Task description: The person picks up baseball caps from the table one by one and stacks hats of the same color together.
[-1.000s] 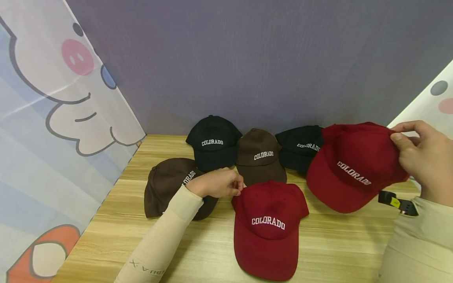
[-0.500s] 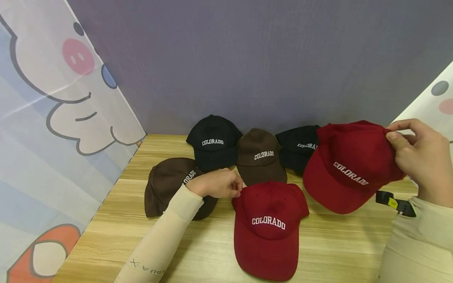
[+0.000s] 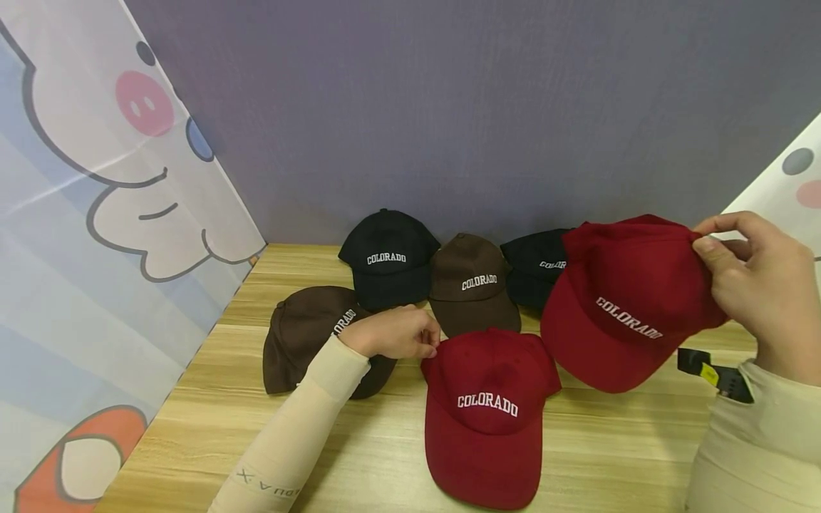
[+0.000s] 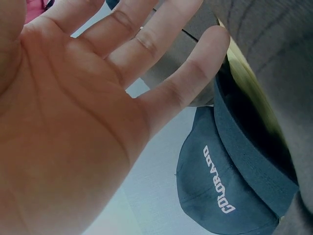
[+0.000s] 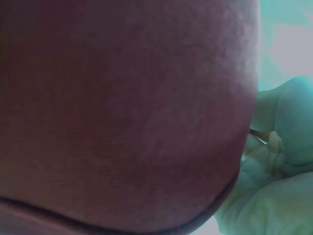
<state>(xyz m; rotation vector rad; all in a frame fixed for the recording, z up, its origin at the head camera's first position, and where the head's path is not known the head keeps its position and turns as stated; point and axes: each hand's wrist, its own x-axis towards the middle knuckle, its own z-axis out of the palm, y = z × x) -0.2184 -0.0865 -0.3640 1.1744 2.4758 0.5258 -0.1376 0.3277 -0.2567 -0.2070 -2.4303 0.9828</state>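
Observation:
In the head view a red baseball cap (image 3: 487, 420) lettered COLORADO lies at the front middle of the table, brim toward me. My left hand (image 3: 393, 333) pinches its back left edge between thumb and forefinger. The left wrist view shows that palm (image 4: 73, 117) with the other fingers loosely extended. On the right, my right hand (image 3: 760, 285) grips a second red cap (image 3: 635, 299) by the side of its crown. This cap is held up, tilted, brim toward the lower left. Its crown (image 5: 127, 107) fills most of the right wrist view.
Behind stand a black cap (image 3: 388, 256), a brown cap (image 3: 474, 285) and another black cap (image 3: 532, 263), partly covered by the held one. A second brown cap (image 3: 308, 335) lies under my left forearm. A grey wall (image 3: 449, 107) closes off the wooden table (image 3: 192, 442) at the back.
My right hand has moved slightly left with the held red cap, which covers more of the rear black cap. My left hand and the front red cap have stayed put.

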